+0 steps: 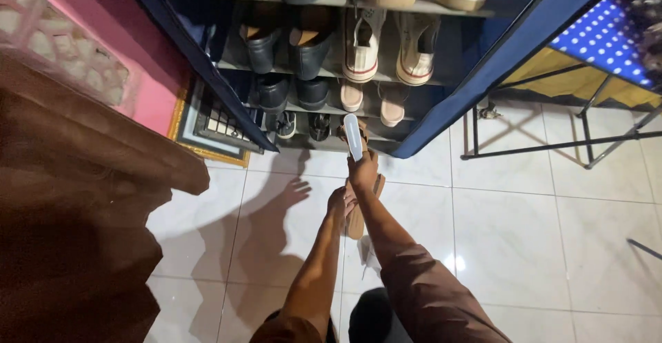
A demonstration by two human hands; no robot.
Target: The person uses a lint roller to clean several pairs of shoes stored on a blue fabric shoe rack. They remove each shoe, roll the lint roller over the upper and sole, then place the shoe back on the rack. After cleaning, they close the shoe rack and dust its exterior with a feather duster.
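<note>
You are looking down at your two bare arms reaching toward a shoe rack [331, 0] with grey shelves and a dark blue fabric cover.

Your right hand [363, 170] is closed around a sandal with a white insole [353, 135]. The sandal points away from you, its far end just in front of the lowest shelf of the rack.

Your left hand [339, 202] sits just behind and to the left of the right hand. Its fingers are curled around a second, tan sandal [356, 222], which hangs down beneath both hands toward the white tiled floor [517, 233]. How tightly that hand grips, you cannot tell from this angle.

Beyond the right hand, the rack shelves hold pairs of shoes. A pair of white canvas sneakers [387, 50] stands ahead and slightly right. A pair of dark leather shoes [289, 43] stands ahead and to the left. A pair of pink slip-ons [372, 102] sits one shelf lower, just past the white-insoled sandal.

Far to the right of your hands stands a black metal frame [586, 136] with a blue dotted cloth [607, 36] over it. To the left of your left hand hangs brown fabric [76, 212], with a pink wall [103, 33] behind it.
</note>
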